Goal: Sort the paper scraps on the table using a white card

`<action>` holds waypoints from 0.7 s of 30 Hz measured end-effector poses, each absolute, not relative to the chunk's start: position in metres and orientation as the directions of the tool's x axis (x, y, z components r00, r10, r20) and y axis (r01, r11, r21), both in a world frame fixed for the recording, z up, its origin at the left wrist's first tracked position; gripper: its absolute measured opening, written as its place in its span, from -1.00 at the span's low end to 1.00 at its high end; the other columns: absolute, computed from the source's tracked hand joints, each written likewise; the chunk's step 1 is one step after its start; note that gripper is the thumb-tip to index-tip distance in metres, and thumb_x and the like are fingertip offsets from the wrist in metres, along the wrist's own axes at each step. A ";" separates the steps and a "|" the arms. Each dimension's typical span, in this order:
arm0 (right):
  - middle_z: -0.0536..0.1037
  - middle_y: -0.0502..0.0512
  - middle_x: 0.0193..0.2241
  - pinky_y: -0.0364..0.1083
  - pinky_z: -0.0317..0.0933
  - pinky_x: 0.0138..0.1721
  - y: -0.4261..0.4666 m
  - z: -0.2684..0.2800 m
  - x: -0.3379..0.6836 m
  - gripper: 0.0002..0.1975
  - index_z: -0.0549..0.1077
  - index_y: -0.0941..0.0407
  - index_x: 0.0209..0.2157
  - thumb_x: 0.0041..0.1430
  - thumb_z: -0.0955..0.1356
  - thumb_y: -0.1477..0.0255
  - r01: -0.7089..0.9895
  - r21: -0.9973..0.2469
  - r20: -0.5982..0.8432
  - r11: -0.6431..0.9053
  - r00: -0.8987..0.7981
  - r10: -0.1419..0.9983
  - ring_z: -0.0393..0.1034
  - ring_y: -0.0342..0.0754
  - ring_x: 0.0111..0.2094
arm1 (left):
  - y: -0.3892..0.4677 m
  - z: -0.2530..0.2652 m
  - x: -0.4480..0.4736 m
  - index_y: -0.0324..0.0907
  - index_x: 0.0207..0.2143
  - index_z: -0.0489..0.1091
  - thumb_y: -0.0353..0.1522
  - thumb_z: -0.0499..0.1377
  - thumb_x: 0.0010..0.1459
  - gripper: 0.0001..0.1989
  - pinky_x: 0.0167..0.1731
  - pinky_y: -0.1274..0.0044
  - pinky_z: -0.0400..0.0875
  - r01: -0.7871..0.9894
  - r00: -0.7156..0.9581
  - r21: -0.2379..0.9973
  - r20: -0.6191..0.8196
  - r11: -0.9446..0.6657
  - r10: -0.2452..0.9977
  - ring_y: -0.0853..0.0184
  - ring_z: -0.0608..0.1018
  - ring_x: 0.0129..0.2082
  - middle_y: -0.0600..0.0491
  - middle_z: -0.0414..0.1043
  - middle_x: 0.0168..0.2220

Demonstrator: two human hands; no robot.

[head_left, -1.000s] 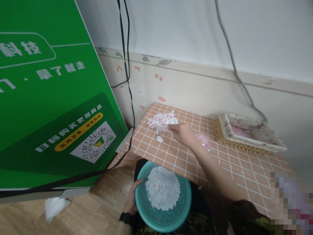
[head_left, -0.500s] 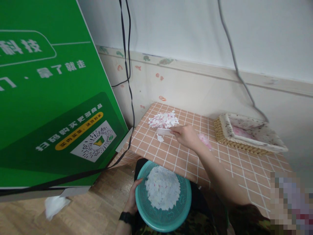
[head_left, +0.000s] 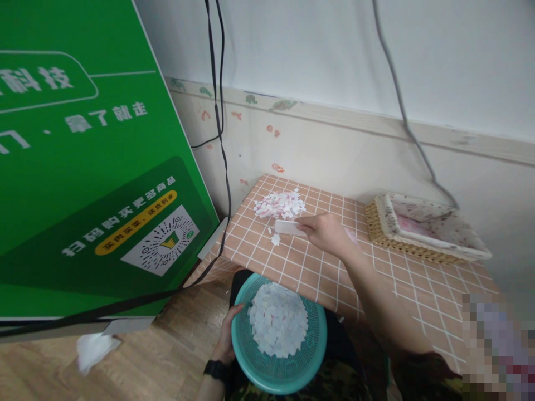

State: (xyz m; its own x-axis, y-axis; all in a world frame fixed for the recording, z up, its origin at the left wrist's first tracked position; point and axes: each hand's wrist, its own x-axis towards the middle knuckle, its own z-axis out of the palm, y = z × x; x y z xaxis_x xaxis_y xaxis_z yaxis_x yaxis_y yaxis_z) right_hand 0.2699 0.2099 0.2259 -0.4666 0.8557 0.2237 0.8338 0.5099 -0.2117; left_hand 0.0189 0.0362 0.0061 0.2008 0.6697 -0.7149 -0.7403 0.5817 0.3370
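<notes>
My right hand [head_left: 324, 231] pinches a flat white strip [head_left: 287, 227], held low over the checked tablecloth [head_left: 292, 262]. Just beyond the strip lies a pile of white and pink paper scraps [head_left: 280, 205]. A few loose scraps [head_left: 275, 239] rest by the strip's near edge. Below the table edge, my left hand [head_left: 228, 328] grips the side of a round green plastic basket [head_left: 239, 359], its fingers partly hidden under the rim. White paper scraps [head_left: 278, 320] cover the middle of the basket. Pink material [head_left: 351, 236] shows partly behind my right wrist.
A cloth-lined wicker basket [head_left: 380, 236] stands at the table's back right, with something pink inside. On the left rises a large green printed panel [head_left: 104, 145]. A black cable [head_left: 226, 184] hangs past the table's left corner. White plastic [head_left: 96, 351] lies on the floor.
My right hand and the strip have moved slightly right and toward me, and the loose scraps beside it have shifted a little. My left hand and the green basket stay in place.
</notes>
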 end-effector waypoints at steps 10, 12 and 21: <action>0.58 0.04 -0.49 -0.13 0.12 -0.43 0.201 0.218 0.276 -0.74 0.56 0.03 -0.24 0.19 0.24 0.46 0.826 -0.266 0.231 0.497 -0.446 0.865 0.43 -0.09 -0.47 | 0.037 0.010 0.020 -0.31 -0.37 0.51 -0.33 0.24 -0.03 -0.80 -0.33 0.32 0.47 -0.736 0.182 0.346 -0.726 0.581 0.663 0.10 0.61 -0.41 -0.08 0.61 -0.46; 0.59 0.04 -0.48 -0.14 0.13 -0.43 0.198 0.217 0.276 -0.74 0.56 0.03 -0.23 0.19 0.24 0.46 0.821 -0.280 0.224 0.497 -0.448 0.866 0.44 -0.09 -0.46 | 0.036 0.008 0.020 -0.31 -0.37 0.51 -0.32 0.24 -0.02 -0.79 -0.33 0.34 0.46 -0.742 0.187 0.343 -0.719 0.576 0.669 0.11 0.61 -0.40 -0.08 0.60 -0.46; 0.60 0.03 -0.47 -0.15 0.11 -0.49 0.178 0.211 0.280 -0.76 0.57 0.04 -0.26 0.21 0.25 0.43 0.829 -0.308 0.236 0.467 -0.409 0.881 0.43 -0.12 -0.51 | 0.035 -0.002 0.018 -0.31 -0.34 0.49 -0.30 0.26 -0.04 -0.75 -0.32 0.33 0.44 -0.757 0.181 0.344 -0.707 0.556 0.683 0.11 0.60 -0.41 -0.06 0.59 -0.47</action>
State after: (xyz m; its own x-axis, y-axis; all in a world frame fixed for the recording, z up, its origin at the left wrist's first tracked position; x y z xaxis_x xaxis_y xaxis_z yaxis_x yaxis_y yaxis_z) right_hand 0.2798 0.1778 0.2114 -0.4089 0.8814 0.2365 0.8287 0.4671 -0.3083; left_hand 0.0177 0.0353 -0.0020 0.1811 0.6834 -0.7072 -0.7569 0.5560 0.3435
